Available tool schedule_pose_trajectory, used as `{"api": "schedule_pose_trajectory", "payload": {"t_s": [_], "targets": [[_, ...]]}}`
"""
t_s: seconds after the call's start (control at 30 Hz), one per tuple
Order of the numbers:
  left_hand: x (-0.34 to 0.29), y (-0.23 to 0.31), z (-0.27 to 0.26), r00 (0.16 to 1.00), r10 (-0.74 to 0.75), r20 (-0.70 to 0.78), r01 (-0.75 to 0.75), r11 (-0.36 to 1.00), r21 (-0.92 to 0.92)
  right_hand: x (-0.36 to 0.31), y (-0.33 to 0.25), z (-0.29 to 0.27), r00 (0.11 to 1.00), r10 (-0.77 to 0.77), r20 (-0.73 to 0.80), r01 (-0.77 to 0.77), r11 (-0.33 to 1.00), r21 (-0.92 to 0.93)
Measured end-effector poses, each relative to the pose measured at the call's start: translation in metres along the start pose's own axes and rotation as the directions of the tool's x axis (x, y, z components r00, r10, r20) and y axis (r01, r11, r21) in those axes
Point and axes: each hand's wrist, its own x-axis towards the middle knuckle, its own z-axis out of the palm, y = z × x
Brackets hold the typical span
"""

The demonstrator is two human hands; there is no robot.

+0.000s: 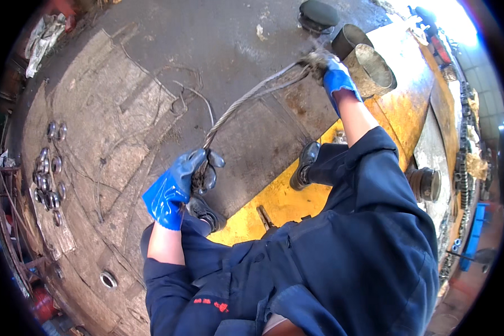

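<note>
Glossy blue rubber-coated gloves [171, 193], frayed twisted steel cable [246, 101], rusty matt metal floor plates [112, 106]

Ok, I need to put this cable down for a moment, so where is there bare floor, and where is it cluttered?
Bare floor lies beyond the steel cable, between the left hand and the right hand. Another flat patch sits left of the cable. It is crowded by the metal rings at far left and by the metal cylinders beside the right hand.
</note>
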Motion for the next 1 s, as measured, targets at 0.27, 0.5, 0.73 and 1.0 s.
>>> {"api": "schedule_pose_trajectory", "payload": {"t_s": [0.27,0.5,0.73,1.0], "targets": [[-0.001,-0.019,-0.029,0.971,0.208,-0.122,-0.234,0.93,-0.282,-0.033,-0.077,0.016,0.635,0.225,0.739,-0.716,-0.188,0.672],[-0.038,-0.015,-0.03,0.982,0.183,-0.039,-0.184,0.983,-0.025,-0.06,-0.058,-0.053,0.993,-0.109,0.05,0.101,0.985,0.142],[-0.05,-0.006,0.003,0.988,0.088,0.124,-0.109,0.979,0.174,-0.02,-0.069,-0.156,0.993,0.079,-0.091,-0.058,0.975,0.214],[-0.066,-0.017,-0.029,0.99,0.112,0.082,-0.117,0.992,0.053,0.002,-0.024,-0.214,0.961,0.134,-0.24,-0.172,0.974,-0.144]]}}
